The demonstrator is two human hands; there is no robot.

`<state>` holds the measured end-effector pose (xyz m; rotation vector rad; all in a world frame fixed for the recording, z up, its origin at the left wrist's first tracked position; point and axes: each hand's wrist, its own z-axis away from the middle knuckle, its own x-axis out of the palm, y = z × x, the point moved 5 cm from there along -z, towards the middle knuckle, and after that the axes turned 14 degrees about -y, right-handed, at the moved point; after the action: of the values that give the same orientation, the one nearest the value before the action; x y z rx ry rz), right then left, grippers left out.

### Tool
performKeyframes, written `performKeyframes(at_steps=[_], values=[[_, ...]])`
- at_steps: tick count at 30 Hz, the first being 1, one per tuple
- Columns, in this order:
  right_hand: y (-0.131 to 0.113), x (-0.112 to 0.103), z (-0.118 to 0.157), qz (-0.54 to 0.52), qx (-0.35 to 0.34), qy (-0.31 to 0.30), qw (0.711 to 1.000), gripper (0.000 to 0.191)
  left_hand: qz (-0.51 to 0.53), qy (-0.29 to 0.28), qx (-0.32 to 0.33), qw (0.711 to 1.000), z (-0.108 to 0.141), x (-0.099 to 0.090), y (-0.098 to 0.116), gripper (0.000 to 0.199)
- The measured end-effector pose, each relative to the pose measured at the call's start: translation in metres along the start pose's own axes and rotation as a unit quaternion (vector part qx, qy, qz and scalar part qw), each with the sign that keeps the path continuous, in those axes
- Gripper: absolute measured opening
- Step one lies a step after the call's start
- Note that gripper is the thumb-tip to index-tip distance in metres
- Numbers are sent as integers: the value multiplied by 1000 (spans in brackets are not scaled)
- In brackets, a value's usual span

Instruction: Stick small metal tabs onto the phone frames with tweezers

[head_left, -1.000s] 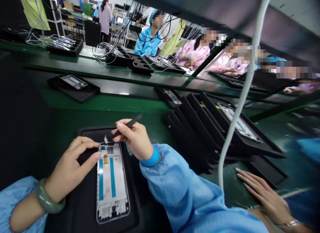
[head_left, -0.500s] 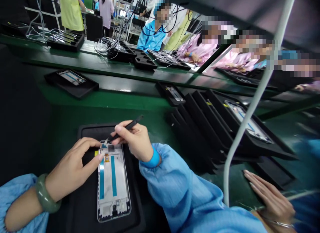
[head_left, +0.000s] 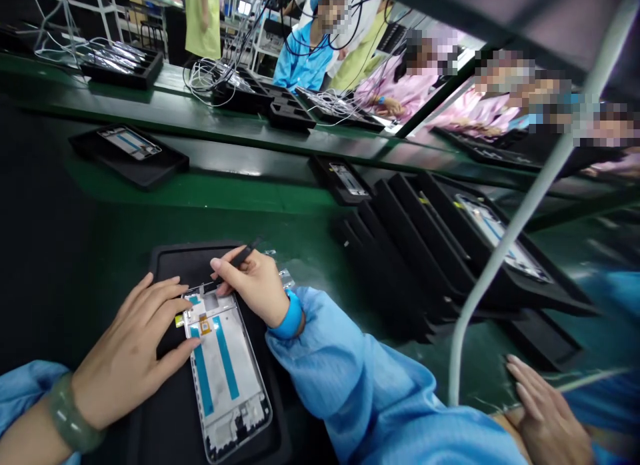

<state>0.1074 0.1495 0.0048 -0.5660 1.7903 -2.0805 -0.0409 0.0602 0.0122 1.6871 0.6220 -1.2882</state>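
Note:
A silver phone mid-frame [head_left: 225,365] with blue strips and an orange flex piece lies on a black tray [head_left: 175,258], slightly tilted to the view. My left hand [head_left: 143,338] is spread at its upper left, with the thumb and fingertips touching the frame's left edge. My right hand [head_left: 257,285] pinches black tweezers [head_left: 243,255] over the frame's top end. The fingers hide the tweezers' lower part, so I cannot tell whether the tips touch anything.
Stacked black trays [head_left: 400,252] stand to the right, the top one bearing another phone frame [head_left: 500,235]. Two more trays [head_left: 135,162] [head_left: 340,178] with frames lie farther back. A white pole [head_left: 505,265] crosses the right side. A co-worker's hand [head_left: 550,412] rests at lower right.
The phone frame has turned slightly, its lower end now further right. My left fingers have spread and my right hand with the tweezers has shifted left and slightly down.

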Motion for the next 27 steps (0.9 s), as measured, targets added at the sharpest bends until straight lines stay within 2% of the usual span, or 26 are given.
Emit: performKeyframes(at_steps=[6, 27], values=[[2, 2, 0, 83, -10, -17, 996, 28, 3, -1, 0, 1000, 0, 2, -2, 39], [-1, 5, 1, 136, -21, -34, 990, 26, -28, -12, 20, 999, 0, 2, 1, 41]])
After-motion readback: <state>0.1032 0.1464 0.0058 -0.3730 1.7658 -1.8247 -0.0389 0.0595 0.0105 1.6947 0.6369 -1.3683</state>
